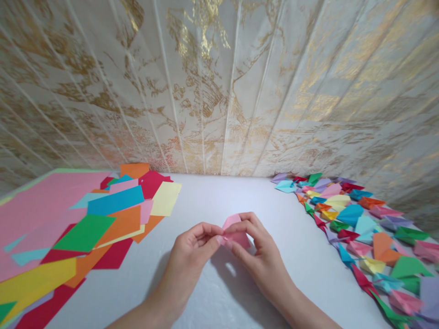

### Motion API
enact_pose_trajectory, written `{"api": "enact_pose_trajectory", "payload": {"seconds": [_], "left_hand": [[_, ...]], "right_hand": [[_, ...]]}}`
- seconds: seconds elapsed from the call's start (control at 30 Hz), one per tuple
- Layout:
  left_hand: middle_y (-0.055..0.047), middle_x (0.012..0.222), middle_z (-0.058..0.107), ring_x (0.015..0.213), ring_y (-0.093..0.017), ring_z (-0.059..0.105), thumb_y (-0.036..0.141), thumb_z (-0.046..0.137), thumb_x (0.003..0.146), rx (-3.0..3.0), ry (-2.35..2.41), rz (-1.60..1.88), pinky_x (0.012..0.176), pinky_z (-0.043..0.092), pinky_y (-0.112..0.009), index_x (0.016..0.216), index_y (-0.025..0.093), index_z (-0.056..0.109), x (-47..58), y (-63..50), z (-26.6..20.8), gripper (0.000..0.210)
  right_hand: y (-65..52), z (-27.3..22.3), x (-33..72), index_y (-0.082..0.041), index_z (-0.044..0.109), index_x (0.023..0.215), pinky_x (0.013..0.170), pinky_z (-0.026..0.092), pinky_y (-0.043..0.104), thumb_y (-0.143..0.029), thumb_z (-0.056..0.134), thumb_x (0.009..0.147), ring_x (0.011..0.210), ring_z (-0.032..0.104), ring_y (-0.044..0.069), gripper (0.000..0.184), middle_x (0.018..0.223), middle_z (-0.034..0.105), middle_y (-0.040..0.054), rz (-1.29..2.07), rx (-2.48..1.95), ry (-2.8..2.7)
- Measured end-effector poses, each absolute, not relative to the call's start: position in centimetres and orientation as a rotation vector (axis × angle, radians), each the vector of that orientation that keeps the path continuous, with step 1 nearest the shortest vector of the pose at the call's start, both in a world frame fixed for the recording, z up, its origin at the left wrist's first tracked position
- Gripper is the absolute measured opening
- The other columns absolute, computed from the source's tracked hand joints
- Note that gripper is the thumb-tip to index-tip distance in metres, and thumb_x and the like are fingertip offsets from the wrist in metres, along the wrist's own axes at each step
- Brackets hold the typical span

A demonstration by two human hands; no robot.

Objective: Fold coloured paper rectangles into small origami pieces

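A small piece of pink folded paper [242, 238] is held up over the white table in the middle of the head view. My left hand [195, 251] pinches its left corner between thumb and fingertips. From the other side my right hand [255, 244] grips the same paper, thumb below and fingers curled over the top. The two hands' fingertips meet at that corner, and the fingers partly hide the folds. Both hands cast shadows on the tabletop below.
Loose coloured paper sheets [116, 201] lie overlapped on the left, over a large pink sheet [44, 201]. Many folded paper pieces [350, 214] cover the right side. A white table [219, 192] runs back to a patterned gold and white curtain [206, 91].
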State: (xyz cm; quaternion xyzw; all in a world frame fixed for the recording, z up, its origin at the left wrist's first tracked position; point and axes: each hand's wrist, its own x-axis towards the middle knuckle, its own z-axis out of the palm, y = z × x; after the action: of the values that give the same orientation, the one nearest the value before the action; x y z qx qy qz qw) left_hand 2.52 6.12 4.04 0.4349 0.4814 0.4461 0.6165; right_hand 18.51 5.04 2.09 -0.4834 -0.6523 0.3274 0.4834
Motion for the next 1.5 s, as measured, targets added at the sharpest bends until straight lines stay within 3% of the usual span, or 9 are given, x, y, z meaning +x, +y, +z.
{"api": "enact_pose_trajectory", "payload": {"seconds": [0.07, 0.17, 0.37, 0.57, 0.87, 1.2, 1.5], "left_hand": [[-0.002, 0.078, 0.072, 0.079, -0.019, 0.064, 0.036, 0.075, 0.07, 0.992, 1.114, 1.037, 0.076, 0.046, -0.027, 0.077, 0.018, 0.071, 2.5, 6.0, 4.0, 0.02], [-0.002, 0.076, 0.07, 0.076, -0.018, 0.063, 0.036, 0.076, 0.068, 0.998, 1.115, 1.044, 0.073, 0.046, -0.026, 0.076, 0.018, 0.069, 2.6, 5.9, 4.0, 0.021], [0.001, 0.072, 0.065, 0.074, -0.016, 0.058, 0.035, 0.077, 0.068, 0.985, 1.124, 1.044, 0.071, 0.043, -0.024, 0.072, 0.018, 0.064, 2.8, 5.7, 3.8, 0.022], [0.001, 0.071, 0.063, 0.072, -0.015, 0.056, 0.037, 0.077, 0.069, 0.951, 1.084, 1.026, 0.069, 0.042, -0.023, 0.072, 0.018, 0.062, 2.9, 5.6, 3.7, 0.025], [0.002, 0.072, 0.066, 0.069, -0.015, 0.057, 0.039, 0.077, 0.071, 0.933, 1.064, 0.993, 0.066, 0.04, -0.022, 0.078, 0.02, 0.06, 2.8, 5.6, 3.0, 0.026], [0.0, 0.081, 0.068, 0.081, -0.016, 0.059, 0.041, 0.07, 0.082, 0.925, 0.981, 1.01, 0.076, 0.043, -0.024, 0.085, 0.02, 0.065, 2.9, 5.2, 3.2, 0.022], [0.001, 0.08, 0.067, 0.079, -0.015, 0.059, 0.031, 0.076, 0.071, 0.916, 1.041, 1.063, 0.073, 0.044, -0.022, 0.081, 0.018, 0.064, 3.1, 5.5, 3.5, 0.021]], "right_hand": [[4.8, 2.3, 18.6, -0.023, 0.066, 0.096, 0.087, 0.044, 0.036, -0.022, 0.067, 0.085, 0.102, 0.053, 0.024, 0.01, 0.104, 0.057, 0.0064, 0.433, -1.198, -1.743], [4.7, 2.5, 18.8, -0.023, 0.064, 0.092, 0.081, 0.041, 0.036, -0.017, 0.065, 0.086, 0.094, 0.05, 0.023, 0.009, 0.102, 0.056, 0.0061, 0.071, -1.216, -1.883], [4.9, 2.8, 18.6, -0.022, 0.061, 0.087, 0.075, 0.033, 0.035, -0.013, 0.062, 0.088, 0.081, 0.049, 0.02, 0.01, 0.091, 0.064, 0.0028, -0.123, -1.19, -1.997], [5.1, 2.6, 18.3, -0.021, 0.059, 0.082, 0.073, 0.035, 0.033, -0.009, 0.059, 0.083, 0.079, 0.05, 0.018, 0.012, 0.088, 0.063, 0.0018, -0.053, -1.176, -1.98], [4.7, 2.2, 18.2, -0.02, 0.056, 0.082, 0.073, 0.037, 0.032, -0.013, 0.055, 0.089, 0.082, 0.055, 0.018, 0.01, 0.089, 0.06, 0.0017, 0.295, -1.187, -1.875], [4.6, 2.4, 18.0, -0.021, 0.055, 0.081, 0.071, 0.038, 0.029, -0.011, 0.054, 0.089, 0.077, 0.054, 0.016, 0.013, 0.086, 0.058, 0.0008, 0.314, -1.183, -1.859], [4.3, 2.2, 17.8, -0.021, 0.058, 0.087, 0.073, 0.039, 0.031, -0.011, 0.055, 0.091, 0.082, 0.055, 0.018, 0.011, 0.092, 0.059, 0.0024, 0.338, -1.137, -1.889]]}}
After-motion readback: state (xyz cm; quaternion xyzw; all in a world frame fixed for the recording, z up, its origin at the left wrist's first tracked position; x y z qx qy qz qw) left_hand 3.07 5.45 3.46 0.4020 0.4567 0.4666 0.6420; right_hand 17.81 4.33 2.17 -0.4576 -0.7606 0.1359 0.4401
